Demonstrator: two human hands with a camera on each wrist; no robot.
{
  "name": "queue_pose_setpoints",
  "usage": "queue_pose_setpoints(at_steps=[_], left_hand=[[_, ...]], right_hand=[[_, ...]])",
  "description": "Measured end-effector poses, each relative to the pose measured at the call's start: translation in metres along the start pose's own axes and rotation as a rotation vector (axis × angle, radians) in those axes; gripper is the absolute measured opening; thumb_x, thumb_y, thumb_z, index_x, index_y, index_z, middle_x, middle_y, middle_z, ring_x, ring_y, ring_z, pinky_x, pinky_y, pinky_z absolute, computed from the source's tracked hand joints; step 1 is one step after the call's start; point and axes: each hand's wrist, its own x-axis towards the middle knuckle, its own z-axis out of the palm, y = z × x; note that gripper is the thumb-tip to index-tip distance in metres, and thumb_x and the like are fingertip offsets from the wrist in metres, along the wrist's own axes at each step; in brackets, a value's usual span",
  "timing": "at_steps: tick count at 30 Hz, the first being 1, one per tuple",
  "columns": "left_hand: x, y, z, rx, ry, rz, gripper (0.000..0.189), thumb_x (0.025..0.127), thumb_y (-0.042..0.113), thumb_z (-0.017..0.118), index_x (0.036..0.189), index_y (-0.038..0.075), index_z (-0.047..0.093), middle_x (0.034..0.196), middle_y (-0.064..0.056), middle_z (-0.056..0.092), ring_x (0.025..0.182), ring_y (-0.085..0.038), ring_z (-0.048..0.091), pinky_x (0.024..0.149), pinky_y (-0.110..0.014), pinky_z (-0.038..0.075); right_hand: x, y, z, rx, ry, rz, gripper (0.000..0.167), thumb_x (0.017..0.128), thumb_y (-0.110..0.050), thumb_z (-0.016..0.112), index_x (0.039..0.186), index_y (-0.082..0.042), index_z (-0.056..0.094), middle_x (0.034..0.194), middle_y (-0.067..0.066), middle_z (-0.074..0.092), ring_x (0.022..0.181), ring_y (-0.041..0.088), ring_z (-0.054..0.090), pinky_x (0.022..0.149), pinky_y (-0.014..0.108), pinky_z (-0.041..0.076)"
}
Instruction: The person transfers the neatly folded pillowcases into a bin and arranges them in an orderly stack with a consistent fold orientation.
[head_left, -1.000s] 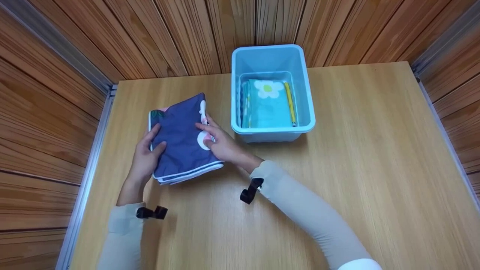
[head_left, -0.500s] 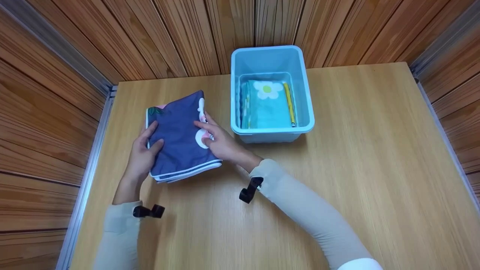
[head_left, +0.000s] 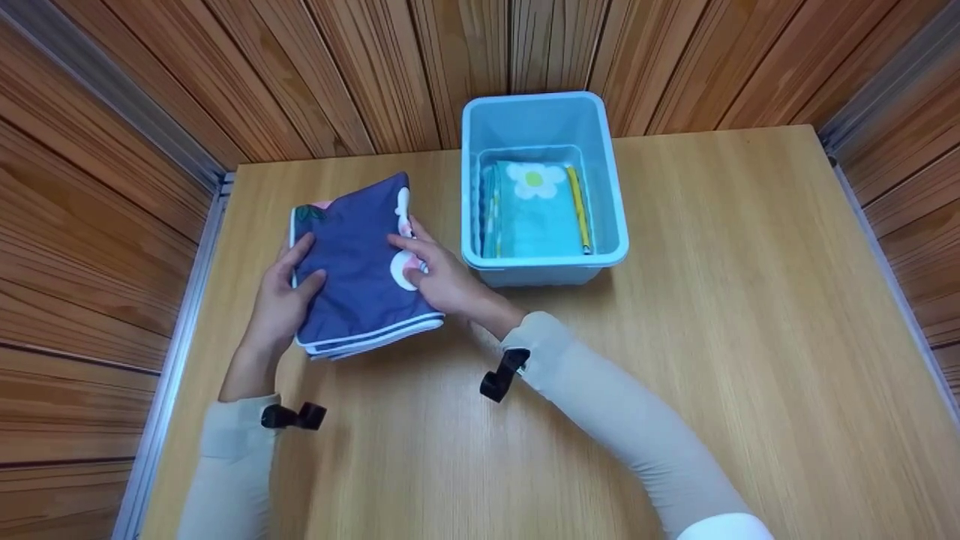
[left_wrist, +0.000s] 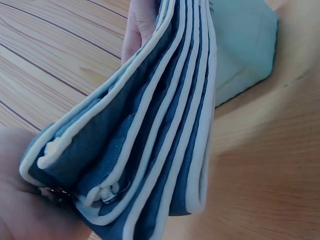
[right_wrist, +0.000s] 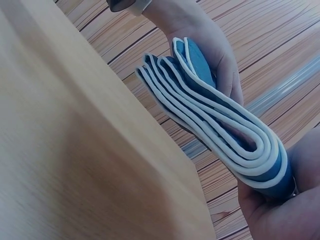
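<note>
A folded navy cloth [head_left: 352, 262] with white piped edges and printed patches is held above the left part of the table. My left hand [head_left: 281, 300] grips its left edge, thumb on top. On the opposite edge, my right hand [head_left: 442, 277] pinches the cloth beside a white round print. Both wrist views show the cloth's many stacked layers [left_wrist: 170, 115] edge-on, tilted and off the table; in the right wrist view the folds [right_wrist: 215, 125] loop near the right hand. The fingers beneath the cloth are mostly hidden.
Right of the cloth, a light blue plastic bin [head_left: 545, 262] stands against the back wooden wall [head_left: 420, 75]. Inside it lie a folded turquoise cloth [head_left: 532, 225] with a white flower and a yellow stick-like item [head_left: 579, 210]. Metal rails [head_left: 172, 330] border the wooden table [head_left: 750, 315].
Both hands have lifted the folded cloth slightly, shifting it a little up and left in the head view. The bin and its contents stay put.
</note>
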Motion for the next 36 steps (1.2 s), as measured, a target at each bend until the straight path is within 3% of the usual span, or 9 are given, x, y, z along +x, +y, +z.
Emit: queue_pose_setpoints(at_steps=[7, 15, 22, 36], left_hand=[[0.000, 0.006, -0.004, -0.014, -0.001, 0.004, 0.061, 0.107, 0.007, 0.046, 0.163, 0.021, 0.024, 0.171, 0.005, -0.005, 0.156, -0.023, -0.007, 0.125, -0.047, 0.004], [-0.001, 0.013, -0.008, -0.039, -0.007, -0.005, 0.060, 0.108, 0.007, 0.045, 0.163, 0.017, 0.025, 0.172, 0.000, -0.003, 0.157, -0.025, -0.004, 0.125, -0.048, 0.005], [0.000, 0.015, -0.008, -0.065, -0.015, 0.014, 0.059, 0.107, 0.007, 0.046, 0.162, 0.015, 0.025, 0.172, 0.000, -0.002, 0.157, -0.026, -0.003, 0.125, -0.048, 0.004], [0.005, 0.026, -0.005, -0.013, -0.015, 0.044, 0.060, 0.107, 0.005, 0.047, 0.162, 0.016, 0.027, 0.172, 0.001, -0.001, 0.157, -0.024, -0.004, 0.126, -0.047, 0.003]], right_hand=[[0.000, -0.006, 0.000, -0.007, 0.003, -0.012, 0.051, 0.105, -0.009, 0.054, 0.154, -0.021, 0.047, 0.171, -0.008, 0.009, 0.156, 0.013, 0.010, 0.123, 0.033, 0.022], [-0.001, -0.012, 0.002, 0.008, 0.014, -0.001, 0.051, 0.104, -0.009, 0.054, 0.154, -0.022, 0.048, 0.171, -0.010, 0.010, 0.156, 0.015, 0.012, 0.122, 0.035, 0.026], [-0.002, -0.014, 0.002, 0.035, 0.024, 0.000, 0.051, 0.104, -0.008, 0.054, 0.153, -0.021, 0.048, 0.171, -0.010, 0.010, 0.156, 0.014, 0.013, 0.118, 0.030, 0.031], [-0.005, -0.019, -0.007, 0.084, 0.044, -0.037, 0.050, 0.104, -0.004, 0.052, 0.152, -0.018, 0.050, 0.171, -0.008, 0.012, 0.156, 0.015, 0.011, 0.122, 0.031, 0.023]])
